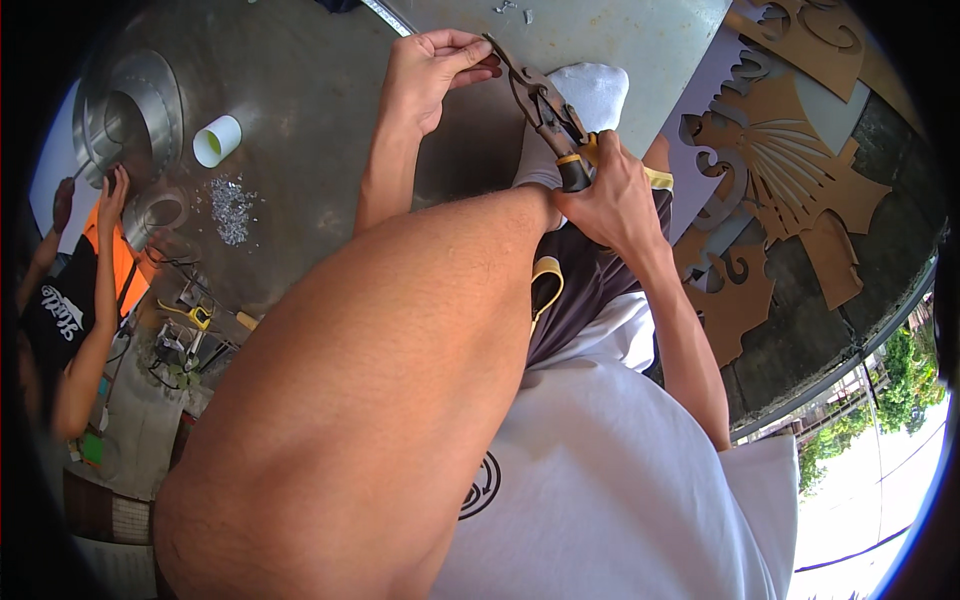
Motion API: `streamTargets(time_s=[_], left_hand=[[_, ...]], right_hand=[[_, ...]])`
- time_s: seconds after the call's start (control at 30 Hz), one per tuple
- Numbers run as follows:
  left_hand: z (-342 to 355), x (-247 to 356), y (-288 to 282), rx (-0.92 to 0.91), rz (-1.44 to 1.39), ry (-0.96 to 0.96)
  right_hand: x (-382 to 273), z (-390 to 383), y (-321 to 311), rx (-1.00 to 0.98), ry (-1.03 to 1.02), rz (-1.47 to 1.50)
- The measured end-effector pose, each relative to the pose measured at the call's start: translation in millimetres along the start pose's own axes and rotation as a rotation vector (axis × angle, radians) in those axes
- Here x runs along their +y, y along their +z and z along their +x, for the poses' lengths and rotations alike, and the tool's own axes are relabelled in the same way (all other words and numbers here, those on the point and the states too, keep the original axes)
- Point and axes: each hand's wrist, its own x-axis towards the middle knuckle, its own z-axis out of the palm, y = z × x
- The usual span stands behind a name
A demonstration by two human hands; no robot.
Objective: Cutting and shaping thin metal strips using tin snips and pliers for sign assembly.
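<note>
My right hand [612, 200] is wrapped round the black-and-yellow handles of a pair of tin snips [540, 98]. The dark metal jaws point up and left toward my left hand. Beside the jaw tips, my left hand [435, 75] is closed in a pinch, thumb against fingers. Whatever lies between those fingertips is too small to make out. My bent bare leg [370, 400] crosses under both arms, and the foot in a white sock [590, 90] rests behind the snips.
Small metal scraps [232, 210] lie heaped on the grey metal surface, near a white-green tube [217, 141]. Curled sheet-metal strips [145, 85] stand at far left, by another person's hand [115, 190]. Brown cut-out templates [800, 190] spread over the right side. A yellow tool [198, 315] lies lower left.
</note>
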Motion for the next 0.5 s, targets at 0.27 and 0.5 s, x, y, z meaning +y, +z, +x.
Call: streamTargets(time_s=[0.27, 0.5], left_hand=[[7, -11, 2, 0.023, -0.005, 0.007], [-33, -54, 34, -0.44, -0.377, -0.054]], right_hand=[[-10, 12, 1, 0.013, 0.068, -0.14], [-23, 21, 1, 0.078, 0.023, -0.153]])
